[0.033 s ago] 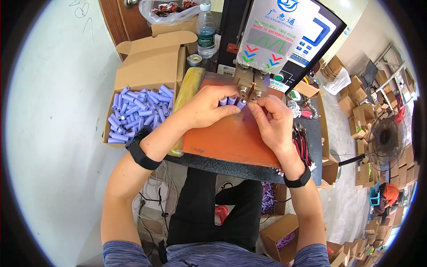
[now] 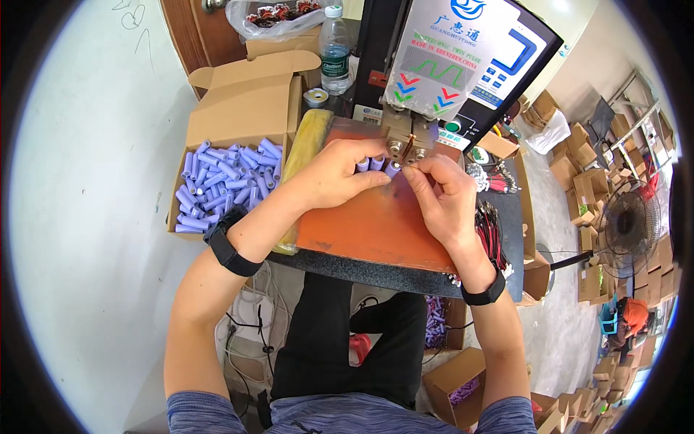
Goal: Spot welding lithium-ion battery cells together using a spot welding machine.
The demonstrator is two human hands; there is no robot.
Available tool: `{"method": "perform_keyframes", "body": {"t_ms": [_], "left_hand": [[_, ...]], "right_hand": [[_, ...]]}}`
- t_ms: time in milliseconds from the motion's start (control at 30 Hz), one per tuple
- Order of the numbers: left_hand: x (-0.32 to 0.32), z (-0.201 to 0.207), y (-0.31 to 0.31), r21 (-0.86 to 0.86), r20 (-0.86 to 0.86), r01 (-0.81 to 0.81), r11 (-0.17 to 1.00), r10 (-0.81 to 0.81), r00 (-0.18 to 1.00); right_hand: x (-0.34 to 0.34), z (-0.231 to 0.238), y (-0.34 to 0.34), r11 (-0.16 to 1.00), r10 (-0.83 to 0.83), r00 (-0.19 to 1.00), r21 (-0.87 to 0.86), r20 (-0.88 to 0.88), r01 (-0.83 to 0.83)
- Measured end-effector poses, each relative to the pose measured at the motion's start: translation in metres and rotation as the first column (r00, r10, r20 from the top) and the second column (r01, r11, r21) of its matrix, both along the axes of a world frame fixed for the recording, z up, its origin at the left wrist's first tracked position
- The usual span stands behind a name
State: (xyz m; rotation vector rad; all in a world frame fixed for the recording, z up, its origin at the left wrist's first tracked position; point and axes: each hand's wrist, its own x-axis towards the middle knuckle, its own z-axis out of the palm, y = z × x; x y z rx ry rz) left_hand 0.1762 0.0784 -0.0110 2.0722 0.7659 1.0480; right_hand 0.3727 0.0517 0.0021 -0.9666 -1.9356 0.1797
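Several purple cylindrical battery cells (image 2: 376,163) stand in a short row under the spot welder's electrode head (image 2: 407,145). My left hand (image 2: 340,173) is closed round the cells at the row's left end, thumb in front and fingers behind. At the row's right end, a cell (image 2: 392,169) sits just below the electrode tips. My right hand (image 2: 442,194) pinches thumb and forefinger together beside this cell's top; whatever they hold is too small to make out. Beneath both hands lies an orange-brown mat (image 2: 361,231).
An open cardboard box (image 2: 238,108) full of purple cells stands left, next to a yellow wrapped bundle (image 2: 307,152). Behind are a water bottle (image 2: 335,58) and tape roll (image 2: 315,97). Red-and-black wire leads (image 2: 493,235) lie right. A fan (image 2: 627,224) and stacked cartons stand farther right.
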Motion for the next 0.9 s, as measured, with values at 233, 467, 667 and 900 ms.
{"method": "perform_keyframes", "body": {"t_ms": [233,467,667,900], "left_hand": [[0.0,0.006,-0.001,-0.045,-0.068,0.017,0.999,-0.02,0.998],[-0.001,0.001,0.002,-0.055,-0.08,-0.004,0.998,0.0,0.997],[0.002,0.0,-0.001,0.07,-0.083,-0.001,0.998,0.007,0.997],[0.007,-0.006,0.002,-0.074,0.053,-0.07,0.995,0.074,0.996]], "right_hand": [[0.002,-0.001,0.001,1.0,-0.018,0.999,-0.007,0.034,0.019],[0.0,-0.001,0.001,0.999,-0.031,0.999,-0.043,0.019,0.032],[0.001,-0.001,0.003,1.0,-0.019,0.999,0.007,-0.028,0.02],[-0.001,0.001,-0.001,0.922,-0.061,0.984,0.387,0.165,-0.008]]}}
